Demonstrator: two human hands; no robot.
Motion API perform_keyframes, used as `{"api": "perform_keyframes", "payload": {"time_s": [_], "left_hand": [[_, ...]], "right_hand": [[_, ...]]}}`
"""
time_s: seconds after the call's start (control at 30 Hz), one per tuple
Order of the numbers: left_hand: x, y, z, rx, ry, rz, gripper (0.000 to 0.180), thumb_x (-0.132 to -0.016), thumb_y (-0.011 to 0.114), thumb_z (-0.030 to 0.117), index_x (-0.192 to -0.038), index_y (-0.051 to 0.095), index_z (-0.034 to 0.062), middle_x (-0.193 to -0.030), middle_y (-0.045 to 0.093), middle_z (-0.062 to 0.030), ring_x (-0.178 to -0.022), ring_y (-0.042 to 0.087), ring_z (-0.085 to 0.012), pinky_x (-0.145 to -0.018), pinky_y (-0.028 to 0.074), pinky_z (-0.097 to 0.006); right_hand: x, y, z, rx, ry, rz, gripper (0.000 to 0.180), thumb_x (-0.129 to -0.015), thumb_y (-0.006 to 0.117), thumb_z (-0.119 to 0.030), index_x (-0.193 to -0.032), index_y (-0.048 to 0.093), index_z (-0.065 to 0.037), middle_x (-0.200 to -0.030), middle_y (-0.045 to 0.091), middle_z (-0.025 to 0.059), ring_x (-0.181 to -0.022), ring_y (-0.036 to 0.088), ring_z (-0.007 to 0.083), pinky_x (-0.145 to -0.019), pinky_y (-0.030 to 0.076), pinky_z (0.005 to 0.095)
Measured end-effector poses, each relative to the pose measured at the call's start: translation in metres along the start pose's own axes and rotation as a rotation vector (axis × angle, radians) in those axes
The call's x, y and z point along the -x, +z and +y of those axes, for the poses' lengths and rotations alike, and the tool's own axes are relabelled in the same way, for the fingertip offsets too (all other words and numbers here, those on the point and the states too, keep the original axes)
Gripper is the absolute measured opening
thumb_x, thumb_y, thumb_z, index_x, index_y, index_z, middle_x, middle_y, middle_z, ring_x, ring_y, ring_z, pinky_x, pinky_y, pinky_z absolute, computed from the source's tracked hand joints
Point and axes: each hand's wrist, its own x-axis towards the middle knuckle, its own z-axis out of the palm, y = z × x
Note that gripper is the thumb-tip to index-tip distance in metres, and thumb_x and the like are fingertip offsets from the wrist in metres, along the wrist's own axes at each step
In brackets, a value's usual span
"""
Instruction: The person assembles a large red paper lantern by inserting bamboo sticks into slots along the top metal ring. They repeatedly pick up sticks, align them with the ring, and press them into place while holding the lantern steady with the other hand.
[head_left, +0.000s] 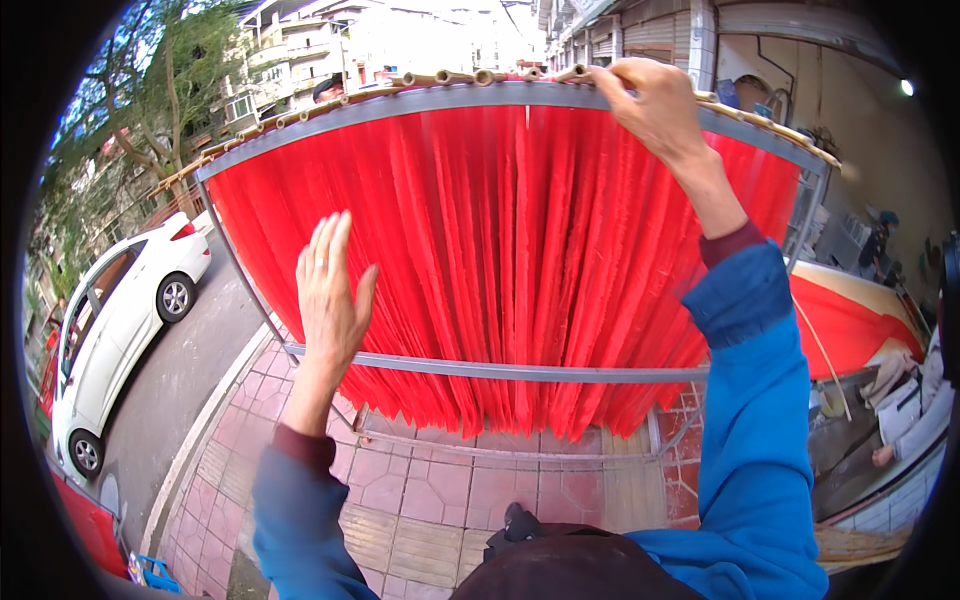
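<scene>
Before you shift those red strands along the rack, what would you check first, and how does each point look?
1. Right hand grips a bamboo rod on the top rail: ok.
2. Left hand open, flat against the red strands: ok.
3. Strands hang straight behind the lower crossbar: ok.
4. Rods sit evenly along the rail: cannot tell.
5. White car stands apart from the metal rack: ok.

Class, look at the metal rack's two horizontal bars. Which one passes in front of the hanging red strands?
The lower grey bar: it crosses in front of the red strands near their bottom ends, while the top bar runs above them.
</scene>
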Motion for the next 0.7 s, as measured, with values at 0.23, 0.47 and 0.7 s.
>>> {"api": "perform_keyframes", "payload": {"time_s": [0.23,0.47,0.7], "left_hand": [[-0.134,0.066,-0.049,0.216,-0.054,0.254,0.074,-0.099,0.066,0.013,-0.160,0.024,0.0056,-0.133,0.062,-0.0271,-0.120,0.065,-0.0379,-0.099,0.053,-0.046],[-0.174,0.106,-0.088,0.520,-0.132,0.408,0.032,-0.099,0.070,0.011,-0.131,0.066,0.0097,-0.084,0.073,-0.0055,-0.072,0.068,-0.0127,-0.064,0.054,-0.027],[-0.184,0.114,-0.112,0.291,0.116,0.529,0.031,-0.085,0.084,0.015,-0.115,0.075,0.0120,-0.096,0.070,0.0004,-0.066,0.063,-0.0089,-0.056,0.052,-0.024]], "right_hand": [[0.009,-0.003,0.001,-0.118,-0.053,0.064,0.011,-0.094,0.072,-0.008,-0.089,0.073,0.002,-0.079,0.070,0.0112,-0.067,0.067,0.0189,-0.062,0.050,0.0303],[0.014,0.000,0.000,-0.090,-0.055,0.078,0.010,-0.095,0.072,-0.006,-0.091,0.074,0.003,-0.077,0.071,0.0080,-0.067,0.065,0.0134,-0.060,0.048,0.0262],[-0.019,0.029,-0.065,0.278,-0.421,0.056,0.019,-0.090,0.074,0.001,-0.109,0.075,-0.001,-0.108,0.075,0.0157,-0.103,0.073,0.0279,-0.084,0.060,0.0345]]}}
